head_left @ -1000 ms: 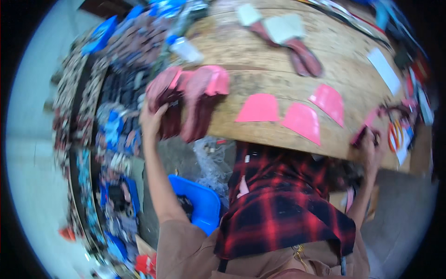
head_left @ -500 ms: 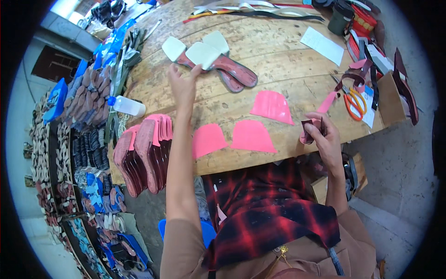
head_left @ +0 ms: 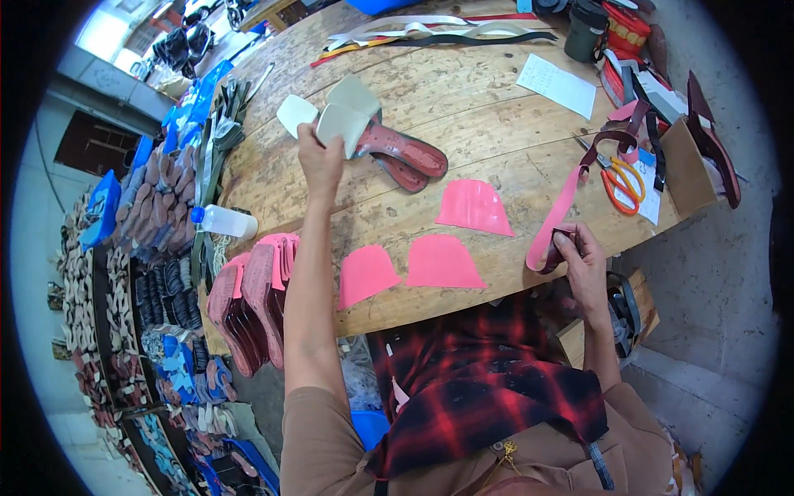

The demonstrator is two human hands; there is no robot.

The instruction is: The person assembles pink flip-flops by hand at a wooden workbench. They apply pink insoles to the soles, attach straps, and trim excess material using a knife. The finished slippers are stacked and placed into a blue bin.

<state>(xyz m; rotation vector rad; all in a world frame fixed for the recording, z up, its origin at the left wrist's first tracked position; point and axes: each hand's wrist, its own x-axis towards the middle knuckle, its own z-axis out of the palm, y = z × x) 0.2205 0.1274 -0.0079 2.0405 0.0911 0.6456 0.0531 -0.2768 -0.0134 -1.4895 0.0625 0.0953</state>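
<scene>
1. The left hand (head_left: pixel 321 161) reaches far across the wooden table (head_left: pixel 463 91) and touches a stack of cut pieces (head_left: pixel 343 120); two soles (head_left: pixel 405 153) lie just right of that stack.
2. The right hand (head_left: pixel 583 256) sits at the near table edge, holding a strap (head_left: pixel 562 211); scissors (head_left: pixel 620 178) lie behind it.
3. Three flat panels (head_left: pixel 442 260) lie between the hands.
4. A bottle (head_left: pixel 225 221) lies at the table's left edge; a sheet of paper (head_left: pixel 556 84) lies far right.

rough wooden table (head_left: pixel 463 107) — glossy pink cutouts (head_left: pixel 473 207), matt strap (head_left: pixel 556 217)
</scene>
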